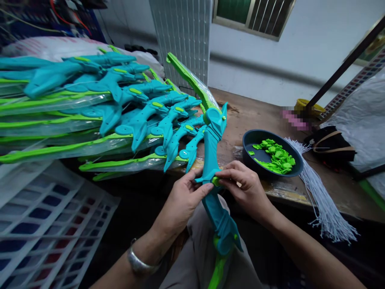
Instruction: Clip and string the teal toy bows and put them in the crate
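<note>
A teal toy bow [212, 154] with lime-green limbs stands upright in front of me, its lower end between my knees. My left hand [188, 196] is closed around the bow's middle, thumb lying across the teal body. At the same spot my right hand [242, 184] pinches a small green plastic piece [215, 180] against the side of the grip. The fingertips hide part of that piece, so I cannot tell how far it sits in the bow. To the right, a dark bowl [248, 160] holds many loose green pieces [275, 154].
Several similar toy bows [132, 108] are heaped on the left of the wooden table [255, 108]. A bundle of white strings [325, 200] hangs over its front edge, beside a black bag [332, 146]. A white plastic crate [54, 237] stands at lower left.
</note>
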{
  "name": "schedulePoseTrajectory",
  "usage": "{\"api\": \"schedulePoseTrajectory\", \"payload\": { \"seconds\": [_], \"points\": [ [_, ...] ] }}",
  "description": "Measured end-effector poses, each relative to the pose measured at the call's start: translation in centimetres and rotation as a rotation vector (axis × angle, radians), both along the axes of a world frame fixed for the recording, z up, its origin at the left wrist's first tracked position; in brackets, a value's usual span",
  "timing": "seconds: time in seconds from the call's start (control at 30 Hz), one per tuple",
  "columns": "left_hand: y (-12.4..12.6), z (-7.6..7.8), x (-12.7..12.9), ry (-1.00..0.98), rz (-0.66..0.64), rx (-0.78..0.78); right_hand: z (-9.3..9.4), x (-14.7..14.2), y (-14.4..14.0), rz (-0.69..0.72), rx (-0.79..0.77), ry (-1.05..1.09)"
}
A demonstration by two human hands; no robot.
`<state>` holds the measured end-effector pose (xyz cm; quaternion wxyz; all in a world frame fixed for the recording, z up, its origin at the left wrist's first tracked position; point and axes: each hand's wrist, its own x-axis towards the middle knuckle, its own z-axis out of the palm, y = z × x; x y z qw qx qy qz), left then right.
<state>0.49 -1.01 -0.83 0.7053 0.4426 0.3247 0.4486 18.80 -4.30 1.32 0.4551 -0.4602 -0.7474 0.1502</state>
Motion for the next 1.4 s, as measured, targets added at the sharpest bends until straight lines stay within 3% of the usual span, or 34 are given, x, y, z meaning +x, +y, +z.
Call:
{"api": "schedulePoseTrajectory", "payload": {
  "seconds": [0.27, 0.63, 0.77, 1.13, 1.27, 1.4],
  "points": [
    [-0.5, 0.2, -0.7, 0.031, 0.013, 0.063, 1.3, -0.3, -0.3, 0.009, -0.016, -0.027],
    [-0.7, 0.8, -1.1, -0.056, -0.006, 0.009, 1.4, 0.4, -1.0, 0.009, 0.291, -0.424],
    [-0.6, 0.7, -1.0, -0.073, -0.006, -0.02, 1.7, 0.9, -0.9, 0.036, 0.286, -0.47],
    [-0.6, 0.1, -0.8, 0.01, -0.008, 0.099, 1.9, -0.1, -1.3, 0.013, 0.224, -0.439],
    [-0.8, 0.1, -0.7, 0.069, 0.051, 0.105, 2.6, 0.2, -0.6, 0.006, 0.066, -0.246],
    [-1.6, 1.1, -0.9, 0.166, 0.088, 0.146, 2.4, 0.9, 0.4, 0.059, -0.424, 0.227]
  ]
}}
